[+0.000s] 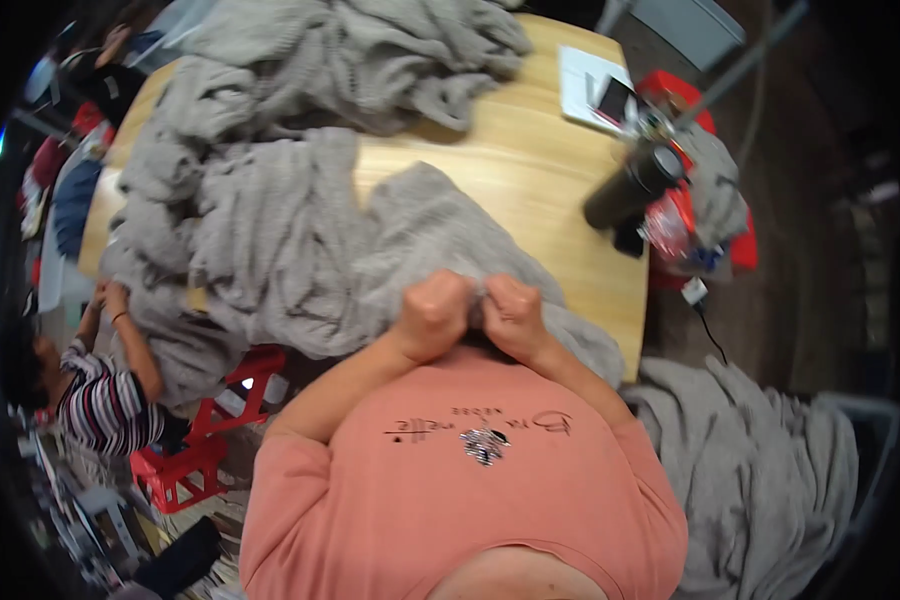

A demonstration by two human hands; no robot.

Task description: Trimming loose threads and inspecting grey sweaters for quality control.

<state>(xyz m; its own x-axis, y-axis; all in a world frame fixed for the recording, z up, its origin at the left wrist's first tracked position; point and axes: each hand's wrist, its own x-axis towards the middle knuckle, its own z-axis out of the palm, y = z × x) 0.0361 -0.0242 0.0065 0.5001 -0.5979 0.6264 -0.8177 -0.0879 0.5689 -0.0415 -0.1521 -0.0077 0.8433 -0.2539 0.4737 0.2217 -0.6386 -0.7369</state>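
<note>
Fabric (425, 225), grey and knitted, lies on the worktop (515, 170) at the centre of my feed, where the curled fingers of the left hand (437, 308) and right hand (513, 312) seem to pinch its edge. I judge this piece unfinished, with a rumpled heap (340, 60) at 11 o'clock and another pile (745, 470) at 4 unfolded. A black bottle (630, 190) crowds 2 o'clock, and a co-worker's hands (113, 297) sit at 9.

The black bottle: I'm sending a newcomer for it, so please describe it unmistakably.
Find the pale wooden table heaped with grey knit fabric. Go to its right-hand edge, just nearer than the white pad. The black bottle there is a thick cylinder, unlike the flat dark phone on that pad.
</note>
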